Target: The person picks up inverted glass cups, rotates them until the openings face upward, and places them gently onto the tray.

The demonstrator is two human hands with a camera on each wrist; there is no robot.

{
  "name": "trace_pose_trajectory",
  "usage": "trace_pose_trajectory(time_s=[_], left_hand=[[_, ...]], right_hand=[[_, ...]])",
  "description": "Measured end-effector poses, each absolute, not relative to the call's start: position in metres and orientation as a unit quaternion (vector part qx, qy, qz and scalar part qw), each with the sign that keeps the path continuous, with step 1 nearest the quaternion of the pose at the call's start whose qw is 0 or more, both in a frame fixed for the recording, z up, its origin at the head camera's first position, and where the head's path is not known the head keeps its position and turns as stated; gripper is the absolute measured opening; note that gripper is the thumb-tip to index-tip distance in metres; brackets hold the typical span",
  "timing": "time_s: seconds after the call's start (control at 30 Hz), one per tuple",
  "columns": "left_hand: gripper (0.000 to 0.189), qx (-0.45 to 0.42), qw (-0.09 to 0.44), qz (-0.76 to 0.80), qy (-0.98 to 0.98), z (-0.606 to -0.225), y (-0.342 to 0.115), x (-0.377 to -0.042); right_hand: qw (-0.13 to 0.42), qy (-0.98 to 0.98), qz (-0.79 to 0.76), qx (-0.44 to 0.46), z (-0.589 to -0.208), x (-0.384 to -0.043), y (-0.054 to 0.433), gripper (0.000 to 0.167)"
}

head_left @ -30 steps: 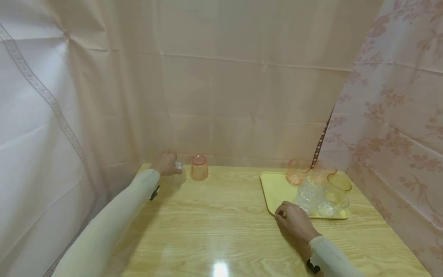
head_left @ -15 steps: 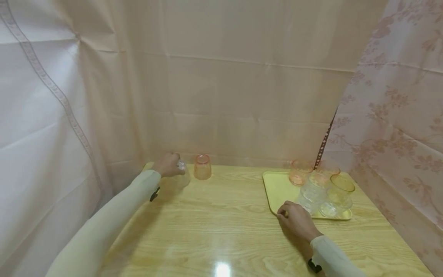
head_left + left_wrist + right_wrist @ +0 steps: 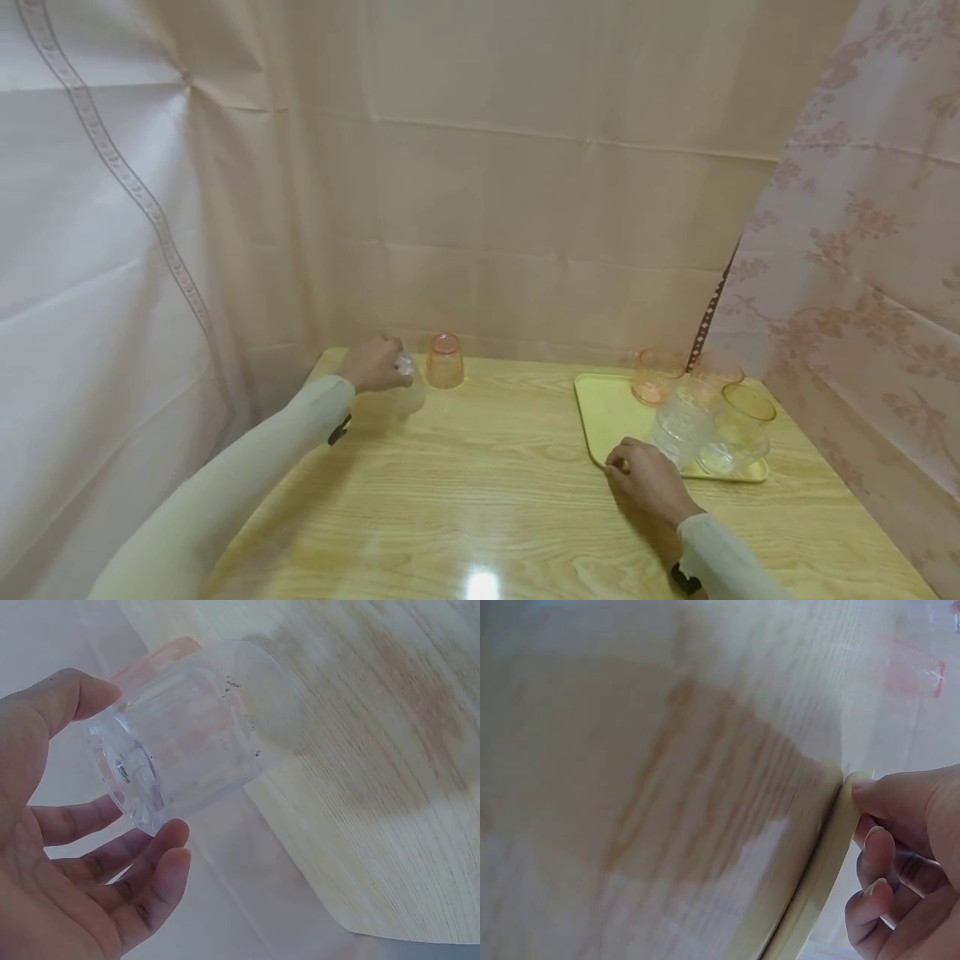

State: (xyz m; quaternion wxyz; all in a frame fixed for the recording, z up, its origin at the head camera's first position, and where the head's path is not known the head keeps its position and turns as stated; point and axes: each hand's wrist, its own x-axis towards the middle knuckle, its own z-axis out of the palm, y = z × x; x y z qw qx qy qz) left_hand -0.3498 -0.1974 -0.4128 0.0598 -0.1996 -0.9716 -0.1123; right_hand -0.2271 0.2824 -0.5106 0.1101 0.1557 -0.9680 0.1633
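Observation:
A clear tumbler point(image 3: 202, 735), mouth downward over the table, has its thick base pinched between the thumb and fingers of my left hand point(image 3: 375, 365). Just right of it stands an upside-down orange-tinted tumbler point(image 3: 446, 363), its edge also peeking out behind the clear one in the left wrist view. My right hand point(image 3: 651, 477) pinches the front left corner rim of a yellow tray point(image 3: 603, 412); the right wrist view shows the thumb on the tray rim point(image 3: 817, 889) and the other fingers curled. Several glasses occupy the tray's right part.
On the tray are an orange glass point(image 3: 651, 383), stacked clear glasses point(image 3: 678, 425) and a yellow glass point(image 3: 748, 408) stacked on a clear one. A light wood table point(image 3: 465, 475) lies beneath. Beige cloth point(image 3: 487, 208) hangs behind it, with floral cloth point(image 3: 862, 275) to the right.
The whole head view has shifted slightly, with the scene moving right. My left hand has come slightly nearer with the clear tumbler. The right hand keeps its hold on the tray corner.

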Motion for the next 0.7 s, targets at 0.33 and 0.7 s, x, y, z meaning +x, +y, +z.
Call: trace_pose_trajectory(time_s=[0.33,0.7], left_hand=[[0.06,-0.187,0.031,-0.128,-0.974,-0.412,-0.19,-0.337],[0.06,-0.206,0.031,-0.128,-0.97,-0.411,-0.183,-0.328]], right_hand=[[0.115,-0.968,0.156,0.159,-0.51,-0.228,0.282,0.009],[0.111,-0.968,0.162,0.156,-0.509,-0.227,0.282,0.008]])
